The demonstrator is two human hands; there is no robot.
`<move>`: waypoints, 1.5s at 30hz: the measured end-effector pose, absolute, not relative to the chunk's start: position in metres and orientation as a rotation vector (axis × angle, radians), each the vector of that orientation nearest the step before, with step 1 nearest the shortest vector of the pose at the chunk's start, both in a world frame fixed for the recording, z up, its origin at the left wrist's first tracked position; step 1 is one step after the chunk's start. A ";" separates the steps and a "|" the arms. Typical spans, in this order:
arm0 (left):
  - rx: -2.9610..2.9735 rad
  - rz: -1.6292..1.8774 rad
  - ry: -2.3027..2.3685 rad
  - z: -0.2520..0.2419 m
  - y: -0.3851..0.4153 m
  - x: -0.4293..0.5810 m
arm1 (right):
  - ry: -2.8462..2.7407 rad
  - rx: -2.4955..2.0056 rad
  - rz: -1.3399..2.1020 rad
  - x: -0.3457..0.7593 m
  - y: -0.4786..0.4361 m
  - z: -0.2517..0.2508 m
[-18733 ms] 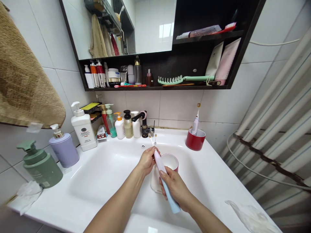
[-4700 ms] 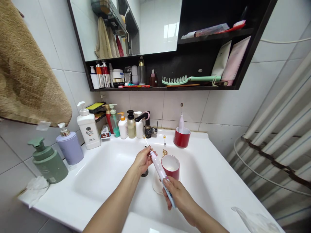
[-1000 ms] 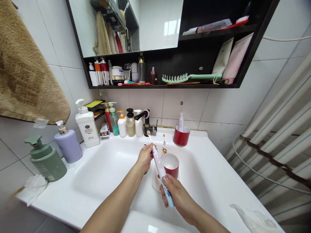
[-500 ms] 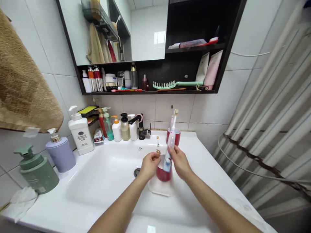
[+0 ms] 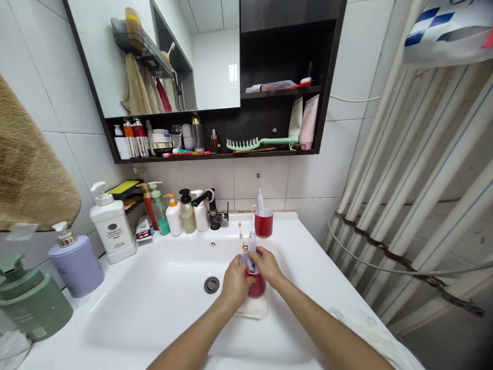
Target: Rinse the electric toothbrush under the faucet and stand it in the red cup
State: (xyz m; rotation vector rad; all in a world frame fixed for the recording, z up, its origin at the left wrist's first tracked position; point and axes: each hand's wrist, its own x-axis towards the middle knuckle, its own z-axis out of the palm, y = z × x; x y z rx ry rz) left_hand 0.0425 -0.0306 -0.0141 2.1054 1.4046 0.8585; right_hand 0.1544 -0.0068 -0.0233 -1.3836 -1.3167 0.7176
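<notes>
In front of me, my right hand (image 5: 268,264) pinches a pale pink and white electric toothbrush (image 5: 252,242), its head pointing up. The lower end of the toothbrush is inside a red cup (image 5: 257,289) with a white inside. My left hand (image 5: 235,281) grips that cup from the left, with its thumb over the rim. A flat white piece (image 5: 252,312) lies under the cup. Behind it stands a second red cup (image 5: 264,226) holding another electric toothbrush (image 5: 261,204). A small gold-coloured item (image 5: 245,247) is just behind the front cup, partly hidden.
The white sink (image 5: 154,308) with its drain (image 5: 211,285) lies left of the hands, below a black faucet (image 5: 215,210). Several pump bottles (image 5: 113,226) line its left and back. A dark shelf (image 5: 246,154) with a green hairbrush (image 5: 246,144) hangs above; pipes (image 5: 404,180) run at right.
The toothbrush has gone down into the front cup in my right hand. My left hand has moved onto the cup's rim. The view has shifted to the right.
</notes>
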 end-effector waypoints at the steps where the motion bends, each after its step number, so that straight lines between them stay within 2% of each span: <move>1: 2.110 0.866 1.372 -0.011 -0.031 0.045 | -1.339 -1.383 0.718 0.159 -0.009 -0.020; 12: 2.246 0.949 1.033 0.034 0.004 0.132 | -1.329 -1.541 0.504 0.253 0.005 0.037; 23: 2.246 0.938 1.106 0.036 0.057 0.192 | -1.296 -1.744 0.478 0.297 0.062 0.042; 30: 2.454 1.095 1.245 0.033 0.070 0.171 | -1.299 -1.773 0.447 0.294 0.071 0.038; 35: 2.234 1.029 1.546 0.034 0.085 0.146 | -1.268 -1.794 0.385 0.295 0.069 0.044; 41: 2.211 1.047 1.431 0.025 0.063 0.126 | -1.184 -1.657 0.082 0.270 0.047 0.060; 45: 2.245 1.083 1.336 0.007 0.027 0.098 | -1.343 -1.524 0.111 0.226 0.026 0.044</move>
